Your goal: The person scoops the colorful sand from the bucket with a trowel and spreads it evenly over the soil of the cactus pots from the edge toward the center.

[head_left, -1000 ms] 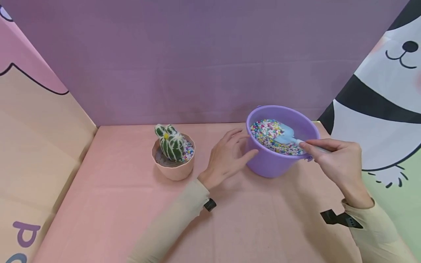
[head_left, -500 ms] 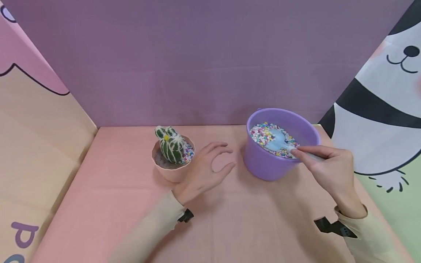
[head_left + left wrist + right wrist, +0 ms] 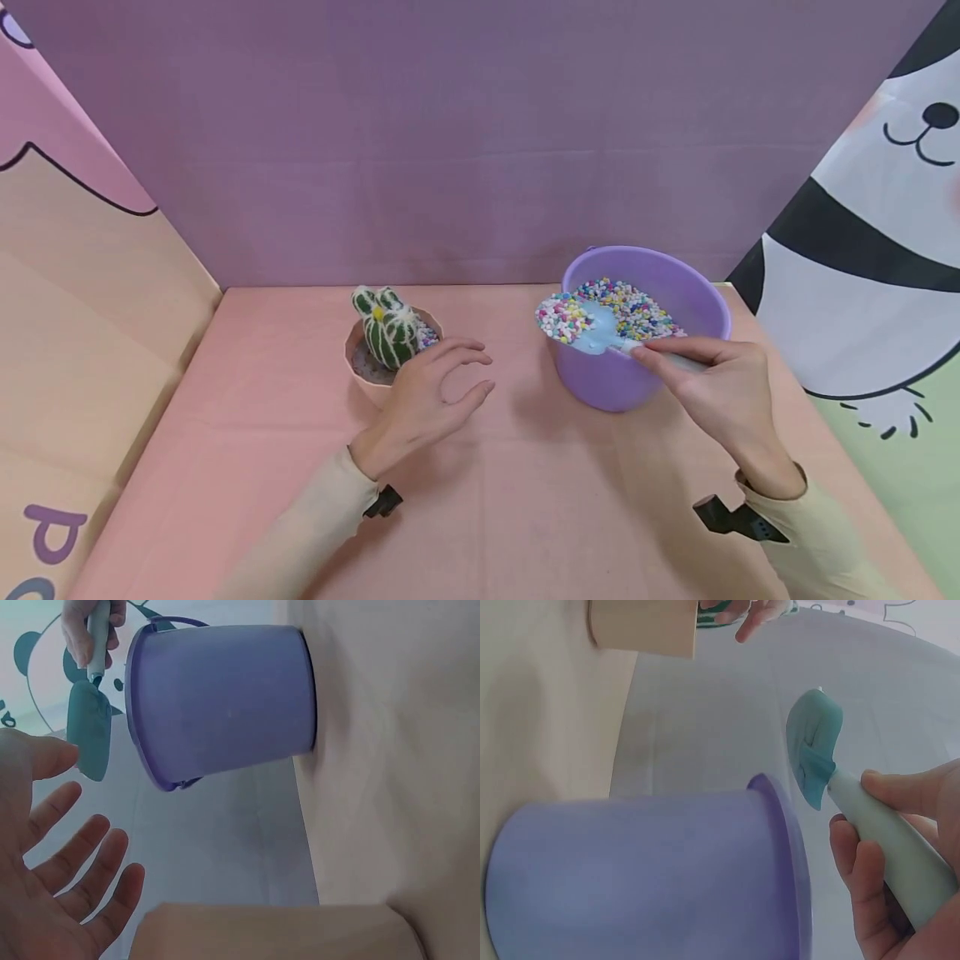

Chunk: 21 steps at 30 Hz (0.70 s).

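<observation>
My right hand grips the pale handle of a small blue trowel, also seen side-on in the right wrist view. Small multicoloured pebbles are heaped on its blade, which is held over the left rim of a purple bucket. More pebbles lie inside the bucket. With fingers spread and nothing in it, my left hand is beside a peach pot, overlapping its right side in the head view. In the pot stands a green-and-white cactus, with grey soil on its left and some pebbles on its right.
Both pot and bucket stand on a pink-covered table, near a purple backdrop. A cream panel borders the left side; a panda-printed panel borders the right. The bucket's handle hangs at its rim.
The trowel has come up out of the bucket with a load of pebbles and moved left over the rim. My left hand has drawn left, away from the bucket to the pot.
</observation>
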Each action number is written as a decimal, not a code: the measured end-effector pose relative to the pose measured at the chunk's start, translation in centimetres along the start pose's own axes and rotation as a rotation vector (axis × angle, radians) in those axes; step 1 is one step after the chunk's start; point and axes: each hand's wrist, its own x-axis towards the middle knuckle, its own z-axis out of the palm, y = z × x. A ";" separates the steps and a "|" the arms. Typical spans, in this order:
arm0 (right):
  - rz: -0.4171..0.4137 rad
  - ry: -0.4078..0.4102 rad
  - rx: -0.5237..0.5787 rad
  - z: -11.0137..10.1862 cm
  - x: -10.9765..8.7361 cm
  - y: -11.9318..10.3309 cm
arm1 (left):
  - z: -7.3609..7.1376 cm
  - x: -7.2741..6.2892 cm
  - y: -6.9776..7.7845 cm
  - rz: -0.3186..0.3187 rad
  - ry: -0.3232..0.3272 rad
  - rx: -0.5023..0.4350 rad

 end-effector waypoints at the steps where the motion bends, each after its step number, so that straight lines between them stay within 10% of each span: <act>1: -0.008 -0.007 0.003 0.2 0.0 -0.1 | -0.2 -0.2 -0.1 0.001 -0.001 0.002; 21: -0.052 -0.111 0.042 3.4 -0.4 -1.2 | -2.9 -2.6 -3.0 0.185 0.145 0.041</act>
